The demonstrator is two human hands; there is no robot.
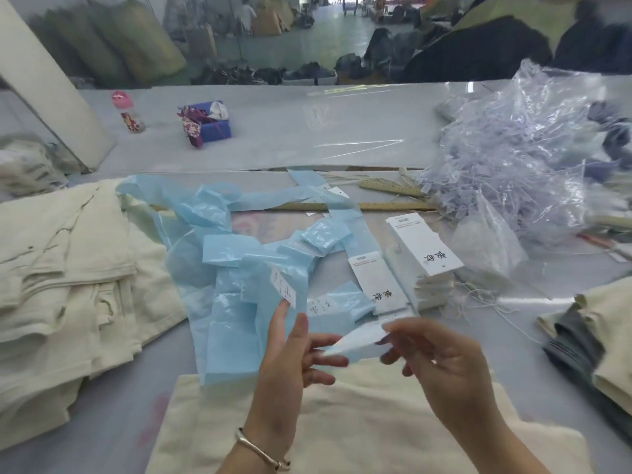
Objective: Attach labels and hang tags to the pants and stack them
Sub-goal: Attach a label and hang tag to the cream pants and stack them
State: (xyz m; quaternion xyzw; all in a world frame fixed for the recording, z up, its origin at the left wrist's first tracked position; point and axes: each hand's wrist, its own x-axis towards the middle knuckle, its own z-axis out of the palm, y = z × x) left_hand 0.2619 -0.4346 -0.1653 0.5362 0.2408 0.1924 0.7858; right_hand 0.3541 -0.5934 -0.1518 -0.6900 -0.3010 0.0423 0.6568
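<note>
Head view: we are holding a white label (355,340) between both hands over the cream pants (359,422) lying nearest us; our right hand (441,371) is pinching the label's right end between thumb and fingertips, while our left hand (290,357) is meeting its left end with loosely spread fingers, though we cannot tell whether those fingers are actually closing on it; the label's long axis is running left to right, tilted up toward the right, and the pants are lying directly below and toward us from the grip, so we are judging the coming move as a short drop downward, with the right hand the one in control; the blue backing strips (232,268) are sprawling just beyond our left hand; the hang tags (420,254) are stacked beyond the right hand; folded cream pants (68,268) are piled at the left.
</note>
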